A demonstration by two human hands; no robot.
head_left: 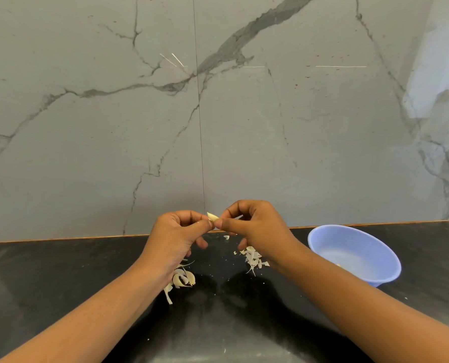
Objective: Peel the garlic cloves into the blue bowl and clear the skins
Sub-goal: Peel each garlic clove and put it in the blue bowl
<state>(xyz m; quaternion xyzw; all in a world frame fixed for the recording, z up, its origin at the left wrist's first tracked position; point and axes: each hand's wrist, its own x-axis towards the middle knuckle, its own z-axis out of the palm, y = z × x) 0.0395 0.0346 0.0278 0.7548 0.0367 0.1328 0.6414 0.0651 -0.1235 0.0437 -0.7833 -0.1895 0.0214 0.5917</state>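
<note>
Both hands are raised above the black worktop (61,271), the left hand (177,234) and right hand (254,226) each pinching one end of a pale garlic clove (212,216) between thumb and fingertips. To peel it cleanly, one pinch should probably steady the clove while the other lifts the loose skin from the tip. The bared clove then goes right to the blue bowl (359,239), and the skins (252,258) lying below the hands await clearing.

dark counter (218,323) open in front, skin scraps (253,259) centre, blue bowl (354,254) right, wall (218,113) behind
</note>
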